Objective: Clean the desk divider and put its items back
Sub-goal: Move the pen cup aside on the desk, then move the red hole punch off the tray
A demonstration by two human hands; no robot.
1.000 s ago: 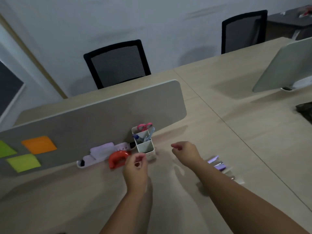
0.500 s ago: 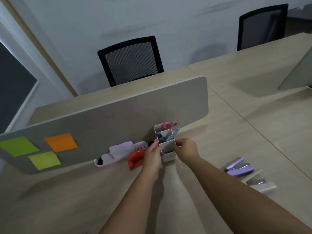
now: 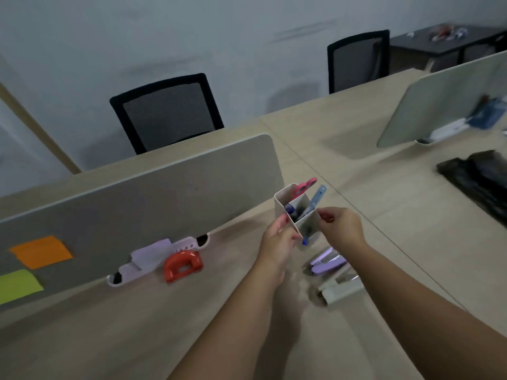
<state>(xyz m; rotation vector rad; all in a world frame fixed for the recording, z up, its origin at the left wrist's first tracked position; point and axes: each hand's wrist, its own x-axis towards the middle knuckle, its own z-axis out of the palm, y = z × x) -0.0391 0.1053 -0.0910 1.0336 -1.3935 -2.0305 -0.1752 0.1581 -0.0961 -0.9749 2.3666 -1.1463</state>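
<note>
White pen holder (image 3: 297, 215) — pink scissors (image 3: 304, 185) and pens inside — held tilted above the desk (image 3: 384, 215), right of the grey divider (image 3: 137, 204). Left hand (image 3: 277, 242) and right hand (image 3: 340, 229) pinch its sides; purple stapler (image 3: 327, 263) lies beneath.

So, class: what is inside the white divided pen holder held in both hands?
White divided pen holder: pink-handled scissors, a blue ruler and a blue pen stick out. Their lower ends and the holder's bottom are hidden.

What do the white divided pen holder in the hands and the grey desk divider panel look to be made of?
White divided pen holder: probably thin matte plastic or coated metal, given its crisp, thin walls. Grey desk divider panel: seemingly felt or fabric-covered board, its surface dull and non-reflective, with a paler edge trim.
</note>
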